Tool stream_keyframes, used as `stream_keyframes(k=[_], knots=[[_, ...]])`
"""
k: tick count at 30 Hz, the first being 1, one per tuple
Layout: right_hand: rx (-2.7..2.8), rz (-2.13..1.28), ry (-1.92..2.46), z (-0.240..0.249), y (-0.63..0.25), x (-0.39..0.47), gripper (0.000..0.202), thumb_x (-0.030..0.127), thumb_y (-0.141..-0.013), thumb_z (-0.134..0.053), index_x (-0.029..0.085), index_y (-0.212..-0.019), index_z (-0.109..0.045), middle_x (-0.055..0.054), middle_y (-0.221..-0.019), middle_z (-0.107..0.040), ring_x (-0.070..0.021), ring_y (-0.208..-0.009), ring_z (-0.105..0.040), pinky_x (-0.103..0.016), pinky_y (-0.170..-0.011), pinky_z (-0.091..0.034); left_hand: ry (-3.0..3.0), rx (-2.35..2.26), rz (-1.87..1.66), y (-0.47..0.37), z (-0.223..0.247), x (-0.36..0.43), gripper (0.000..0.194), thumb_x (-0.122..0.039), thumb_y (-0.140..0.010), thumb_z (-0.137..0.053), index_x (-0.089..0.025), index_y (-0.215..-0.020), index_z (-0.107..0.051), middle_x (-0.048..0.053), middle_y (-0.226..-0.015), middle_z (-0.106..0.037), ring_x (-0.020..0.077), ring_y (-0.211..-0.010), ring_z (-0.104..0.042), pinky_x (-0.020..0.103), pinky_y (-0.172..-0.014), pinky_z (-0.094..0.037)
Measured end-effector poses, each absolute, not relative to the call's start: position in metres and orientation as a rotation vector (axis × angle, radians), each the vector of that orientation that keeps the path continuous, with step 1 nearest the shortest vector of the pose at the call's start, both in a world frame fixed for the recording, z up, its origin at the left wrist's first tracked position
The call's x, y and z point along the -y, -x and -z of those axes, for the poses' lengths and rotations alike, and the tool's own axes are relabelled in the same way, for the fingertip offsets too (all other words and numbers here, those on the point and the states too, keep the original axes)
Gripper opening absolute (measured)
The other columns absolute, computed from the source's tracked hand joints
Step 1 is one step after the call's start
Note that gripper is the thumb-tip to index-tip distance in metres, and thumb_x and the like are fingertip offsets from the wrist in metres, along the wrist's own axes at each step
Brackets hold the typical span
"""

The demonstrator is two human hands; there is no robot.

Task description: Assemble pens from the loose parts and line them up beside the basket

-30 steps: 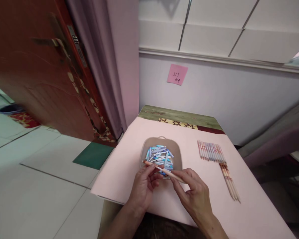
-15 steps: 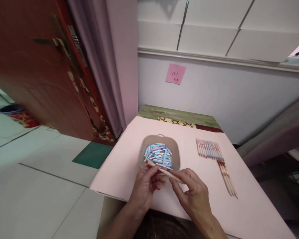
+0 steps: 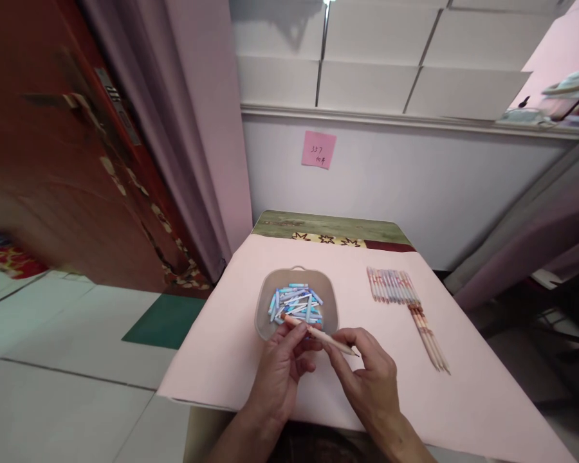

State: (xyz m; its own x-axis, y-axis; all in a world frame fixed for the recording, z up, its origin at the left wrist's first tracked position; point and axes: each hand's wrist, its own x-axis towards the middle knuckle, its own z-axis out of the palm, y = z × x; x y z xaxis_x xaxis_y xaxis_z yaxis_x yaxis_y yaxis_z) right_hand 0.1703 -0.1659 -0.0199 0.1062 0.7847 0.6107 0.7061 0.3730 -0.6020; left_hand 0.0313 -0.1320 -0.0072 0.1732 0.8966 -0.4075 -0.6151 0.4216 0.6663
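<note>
A slim pen (image 3: 322, 335) with a pale beige barrel is held slantwise over the near rim of the grey-beige bin (image 3: 334, 283). Its orange-brown end points up left, and a dark tip shows at the lower right. My left hand (image 3: 282, 363) grips the orange-brown half between thumb and fingers. Near the tip end, my right hand (image 3: 367, 366) pinches the barrel with thumb and index finger. Inside the bin lies a loose heap of blue, lilac and white pen-like pieces (image 3: 299, 299). The fingers hide parts of the held pen.
To the right, a row of several pale, patterned pens (image 3: 390, 286) lies side by side. Just below it are a few beige pens with brown ends (image 3: 429, 341). Both lie on the pink-covered table (image 3: 212, 360). A pink note (image 3: 318, 150) is stuck on the wall behind; a reddish-brown door (image 3: 53, 161) stands left.
The view has swung slightly right, so the scene sits further left. The pen's dark tip now shows past my right fingers. Both hands keep their hold on the pen.
</note>
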Motion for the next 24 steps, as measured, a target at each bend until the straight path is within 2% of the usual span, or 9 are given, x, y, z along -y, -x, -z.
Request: stream_keyframes(k=[3,6,8,10,14,16,18,21,24], knots=[[1.624,-0.127,1.396,0.0196,-0.1722,0.1652,0.018,0.033,-0.089,-0.057,0.019,-0.077,-0.063,-0.001,-0.068,-0.065,-0.0138,-0.062,-0.060,-0.023,-0.057,-0.045,-0.370,-0.857,-1.121,-0.0332,0.0068,0.1322,0.028,-0.021,-0.068,-0.076,-0.013,-0.093,-0.065,0.010,-0.091,-0.073,0.0176,-0.075,-0.069,0.017,-0.043,-0.050],[1.644,-0.164,1.435,0.0201,-0.1739,0.1649,0.025,0.035,-0.091,-0.054,0.020,-0.074,-0.065,-0.001,-0.066,-0.066,-0.0126,-0.058,-0.060,-0.021,-0.056,-0.045,-0.342,-0.862,-1.140,-0.0340,0.0069,0.1322,0.026,-0.018,-0.068,-0.076,-0.012,-0.091,-0.065,0.011,-0.089,-0.073,0.0181,-0.074,-0.069,0.018,-0.048,-0.054],[1.649,-0.203,1.441,0.0213,-0.1741,0.1654,0.020,0.037,-0.088,-0.056,0.021,-0.092,-0.067,-0.001,-0.069,-0.067,-0.0129,-0.059,-0.062,-0.021,-0.056,-0.046,-0.332,-0.864,-1.171,-0.0337,0.0074,0.1316,0.025,-0.016,-0.067,-0.077,-0.011,-0.089,-0.066,0.010,-0.086,-0.074,0.0171,-0.071,-0.069,0.020,-0.053,-0.056],[1.635,-0.233,1.433,0.0230,-0.1736,0.1664,0.028,0.037,-0.085,-0.060,0.019,-0.107,-0.061,0.000,-0.070,-0.066,-0.0132,-0.059,-0.061,-0.021,-0.056,-0.048,-0.335,-0.865,-1.197,-0.0326,0.0081,0.1308,0.024,-0.016,-0.066,-0.077,-0.011,-0.087,-0.066,0.009,-0.083,-0.074,0.0163,-0.069,-0.069,0.021,-0.057,-0.058],[1.628,-0.261,1.425,0.0256,-0.1731,0.1686,0.014,0.033,-0.088,-0.055,0.020,-0.084,-0.058,0.001,-0.065,-0.061,-0.0130,-0.059,-0.058,-0.022,-0.057,-0.046,-0.369,-0.916,-1.178,-0.0296,0.0087,0.1298,0.023,-0.017,-0.065,-0.078,-0.010,-0.085,-0.068,0.010,-0.082,-0.074,0.0171,-0.068,-0.069,0.020,-0.050,-0.056],[1.655,-0.278,1.450,0.0260,-0.1740,0.1692,0.022,0.033,-0.091,-0.050,0.021,-0.075,-0.058,0.000,-0.062,-0.061,-0.0131,-0.057,-0.058,-0.022,-0.056,-0.044,-0.405,-0.945,-1.161,-0.0284,0.0089,0.1298,0.026,-0.019,-0.065,-0.078,-0.010,-0.087,-0.069,0.011,-0.084,-0.074,0.0181,-0.070,-0.069,0.019,-0.048,-0.055],[1.683,-0.263,1.467,0.0261,-0.1753,0.1694,0.025,0.034,-0.093,-0.048,0.021,-0.078,-0.062,0.000,-0.063,-0.064,-0.0134,-0.058,-0.059,-0.022,-0.057,-0.044,-0.437,-0.958,-1.157,-0.0275,0.0093,0.1298,0.027,-0.020,-0.066,-0.078,-0.009,-0.089,-0.069,0.012,-0.087,-0.074,0.0190,-0.073,-0.069,0.020,-0.050,-0.055],[1.701,-0.205,1.450,0.0268,-0.1762,0.1696,0.021,0.038,-0.087,-0.056,0.021,-0.098,-0.064,0.000,-0.070,-0.066,-0.0147,-0.061,-0.061,-0.023,-0.058,-0.045,-0.453,-0.964,-1.172,-0.0270,0.0104,0.1299,0.027,-0.021,-0.065,-0.078,-0.010,-0.088,-0.069,0.012,-0.088,-0.074,0.0193,-0.074,-0.070,0.020,-0.050,-0.055],[1.696,-0.186,1.421,0.0281,-0.1744,0.1701,0.014,0.033,-0.087,-0.058,0.021,-0.092,-0.062,0.000,-0.071,-0.065,-0.0143,-0.062,-0.060,-0.024,-0.058,-0.046,-0.453,-0.952,-1.178,-0.0280,0.0115,0.1305,0.027,-0.023,-0.065,-0.079,-0.010,-0.087,-0.069,0.012,-0.089,-0.074,0.0187,-0.073,-0.069,0.020,-0.050,-0.055]])
